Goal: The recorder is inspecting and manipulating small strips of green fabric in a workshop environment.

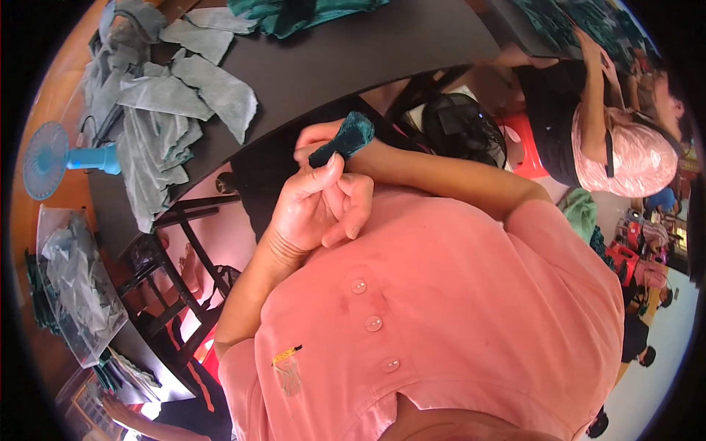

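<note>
My left hand [318, 204] pinches a small strip of dark teal velvet fabric [353, 136], its thumb pressed on the lower end. The other fingers of that hand are loosely curled. Behind the strip is my right hand [315, 137], bent inward with curled fingers and touching or close to the fabric. The strip and the left hand cover much of it, so what its fingers hold, if anything, is hidden. Both hands are in front of my pink shirt, near the edge of a dark table [323, 70].
Grey-green cloth pieces [165, 95] lie piled at the table's left, with teal fabric [301, 15] at the far edge. A blue fan [48, 160] and a clear bin of cloth [77, 283] are at left. A black fan [460, 125] and another person [618, 140] are at right.
</note>
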Demonstrator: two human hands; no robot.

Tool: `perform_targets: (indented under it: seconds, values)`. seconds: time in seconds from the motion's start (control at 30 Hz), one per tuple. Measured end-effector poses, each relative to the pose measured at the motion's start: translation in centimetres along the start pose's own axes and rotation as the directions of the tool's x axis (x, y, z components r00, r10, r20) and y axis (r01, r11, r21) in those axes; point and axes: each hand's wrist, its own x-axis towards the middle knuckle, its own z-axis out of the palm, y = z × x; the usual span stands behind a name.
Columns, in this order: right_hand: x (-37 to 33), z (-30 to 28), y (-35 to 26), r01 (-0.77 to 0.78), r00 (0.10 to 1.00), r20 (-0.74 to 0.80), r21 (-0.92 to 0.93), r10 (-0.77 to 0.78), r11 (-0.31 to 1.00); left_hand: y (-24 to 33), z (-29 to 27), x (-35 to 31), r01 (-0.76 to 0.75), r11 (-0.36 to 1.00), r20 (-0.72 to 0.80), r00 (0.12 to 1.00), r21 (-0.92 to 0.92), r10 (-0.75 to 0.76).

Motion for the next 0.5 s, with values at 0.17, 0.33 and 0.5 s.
perform_targets:
  seconds: [0.17,0.33,0.5]
  values:
    - [-5.3,-3.0,-7.3,0.289,0.882,-0.185,-0.515,-0.434,0.807,0.5,0.1,-0.2,-0.065,0.989,-0.115,0.990,0.134,0.081]
    - [-5.1,-5.0,-9.9,0.609,0.645,0.286,-0.752,-0.709,0.251,0.8,2.2,1.0,-0.059,0.953,-0.184,0.976,0.297,0.117]
    - [-4.6,-5.6,-9.5,0.591,0.612,0.370,-0.802,-0.699,0.093,1.4,2.5,0.5,-0.025,0.928,-0.217,0.970,0.373,0.114]
